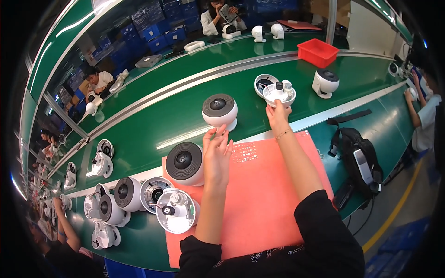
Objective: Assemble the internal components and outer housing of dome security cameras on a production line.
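My right hand (279, 116) reaches far forward and grips the lower edge of an opened white housing half (283, 98). A black cylinder and a clear one stand up inside that half. Close behind it is its round counterpart with a dark inside (262, 84), with thin wires showing between the two. My left hand (217, 150) is raised with fingers apart, fingertips at the underside of a round white camera-like device with a dark grey face (219, 110); whether they touch it I cannot tell. A similar grey-faced device (185, 162) sits just left of my left hand.
A salmon-coloured mat (269, 199) lies before me. An opened housing (177, 211) and several more units lie at left. Another device (325, 83) stands far right, near a red bin (317, 52). A black strapped pack (357, 162) lies at right. Other people work around the green benches.
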